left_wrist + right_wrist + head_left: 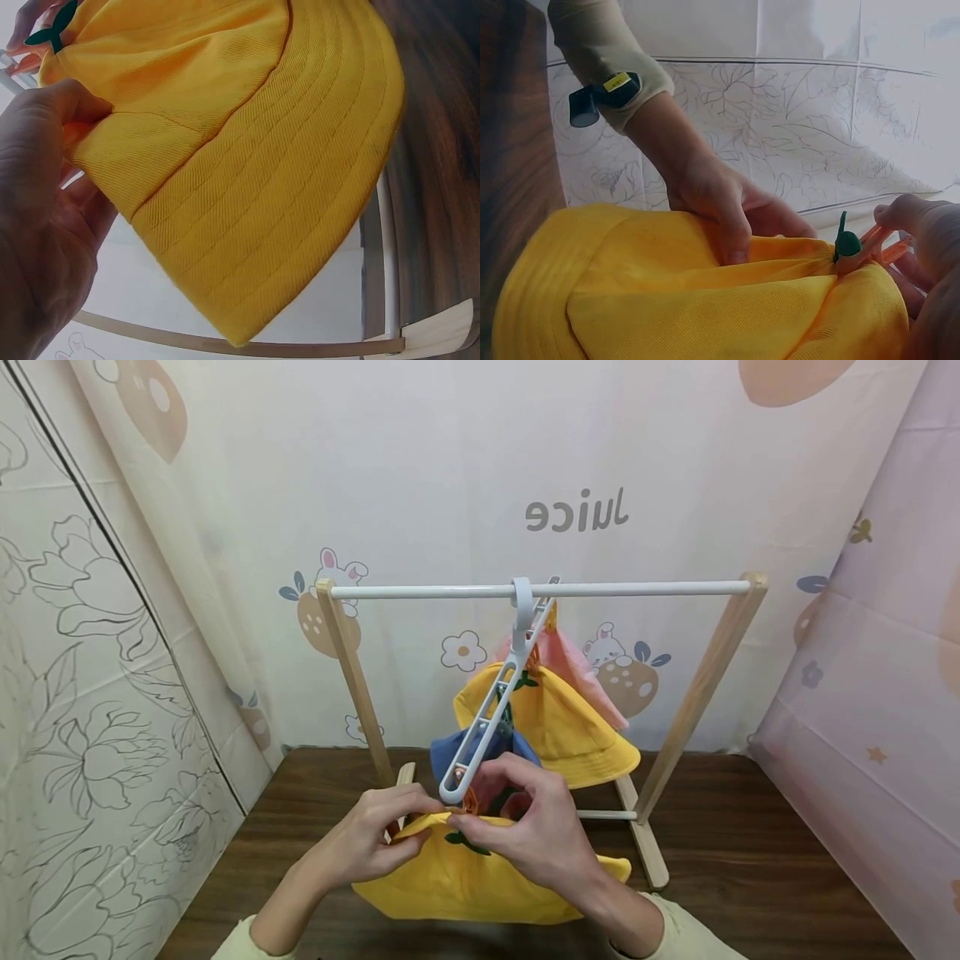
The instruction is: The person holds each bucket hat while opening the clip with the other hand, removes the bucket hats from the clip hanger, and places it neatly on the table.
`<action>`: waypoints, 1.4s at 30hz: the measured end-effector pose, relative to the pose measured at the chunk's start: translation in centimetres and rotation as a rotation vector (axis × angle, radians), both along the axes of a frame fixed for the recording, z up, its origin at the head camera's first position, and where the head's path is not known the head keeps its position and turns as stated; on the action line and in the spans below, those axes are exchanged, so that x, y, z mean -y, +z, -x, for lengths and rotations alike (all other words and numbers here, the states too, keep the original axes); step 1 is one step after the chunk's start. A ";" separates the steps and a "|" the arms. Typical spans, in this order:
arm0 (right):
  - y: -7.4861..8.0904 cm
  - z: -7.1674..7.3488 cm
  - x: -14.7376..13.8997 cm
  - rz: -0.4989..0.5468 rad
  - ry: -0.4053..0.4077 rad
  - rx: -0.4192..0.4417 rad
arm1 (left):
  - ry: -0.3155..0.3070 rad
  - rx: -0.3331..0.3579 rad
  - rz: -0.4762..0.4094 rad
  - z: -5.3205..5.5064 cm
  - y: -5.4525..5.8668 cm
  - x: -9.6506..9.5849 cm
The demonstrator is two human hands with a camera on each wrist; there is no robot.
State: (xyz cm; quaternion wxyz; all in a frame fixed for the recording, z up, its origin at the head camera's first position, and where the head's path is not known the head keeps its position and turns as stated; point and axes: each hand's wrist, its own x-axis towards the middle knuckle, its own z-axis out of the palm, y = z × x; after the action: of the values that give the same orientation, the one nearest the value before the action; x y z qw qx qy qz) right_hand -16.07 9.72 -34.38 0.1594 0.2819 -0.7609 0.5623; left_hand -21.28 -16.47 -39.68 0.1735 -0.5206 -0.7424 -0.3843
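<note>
A yellow bucket hat (pixel 465 893) with a small green leaf sprout (pixel 847 244) on its top hangs at the near end of a white hanger (pixel 480 735). With thumb and fingers my left hand (pixel 375 835) pinches the hat's crown cloth at its left side, as the left wrist view also shows. My right hand (pixel 540 827) holds an orange clip (pixel 877 244) at the top of the hat, beside the sprout. The clip's jaws are on the crown cloth there; how firmly they bite is hard to see.
The hanger hooks over the white rail (pixel 637 588) of a wooden-legged rack (pixel 697 693). Farther along it hang a blue hat (pixel 450 756), another yellow hat (pixel 577 727) and a pink hat (pixel 573 664). Beneath is a dark wooden table (pixel 750 860); patterned curtains (pixel 420 468) surround it.
</note>
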 end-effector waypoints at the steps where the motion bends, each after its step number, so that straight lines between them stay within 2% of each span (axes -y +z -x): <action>1: 0.0 0.0 0.0 0.002 -0.001 -0.006 | -0.002 0.001 -0.002 0.0 0.0 0.0; 8: -0.1 0.0 0.1 0.010 -0.005 -0.033 | -0.003 0.009 -0.009 0.1 -0.2 0.1; 16: -0.2 -0.1 0.2 0.027 -0.015 -0.066 | -0.026 -0.037 -0.027 0.1 -0.2 -0.1; 42: -0.4 -0.1 0.3 0.050 -0.028 -0.054 | -0.013 -0.046 -0.033 0.0 -0.1 0.0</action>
State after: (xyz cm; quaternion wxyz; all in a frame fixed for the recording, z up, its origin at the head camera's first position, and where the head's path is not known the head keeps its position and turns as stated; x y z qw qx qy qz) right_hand -15.94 9.37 -34.74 0.1948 0.2820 -0.7459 0.5711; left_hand -21.30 -16.44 -39.77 0.1966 -0.5312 -0.7285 -0.3852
